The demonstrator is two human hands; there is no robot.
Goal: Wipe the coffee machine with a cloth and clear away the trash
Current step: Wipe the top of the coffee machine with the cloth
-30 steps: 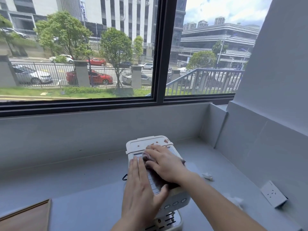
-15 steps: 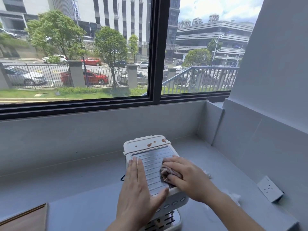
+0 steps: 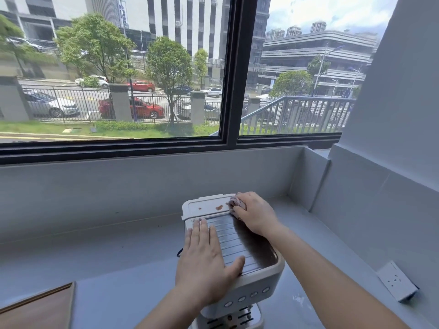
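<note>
A white coffee machine [image 3: 259, 279] stands on the grey counter, seen from above, with a ribbed metal top plate and a white lid at its back. Brown stains [image 3: 219, 207] mark that lid. My left hand [image 3: 206, 260] lies flat on the left side of the top plate, fingers together. My right hand [image 3: 255, 213] presses a bunched pinkish cloth [image 3: 234, 202] onto the back right corner of the lid, just right of the stains. A scrap of white crumpled trash [image 3: 299, 299] lies on the counter right of the machine, partly hidden by my right forearm.
The grey counter [image 3: 118, 269] ends at a low grey wall under a wide window. A white wall socket [image 3: 397, 284] sits on the right wall. A brown wooden board [image 3: 38, 307] lies at the lower left. A black cord [image 3: 179, 252] shows left of the machine.
My right hand has carried the cloth from the right side of the ribbed plate up to the lid's back right corner. My left hand has stayed flat on the machine.
</note>
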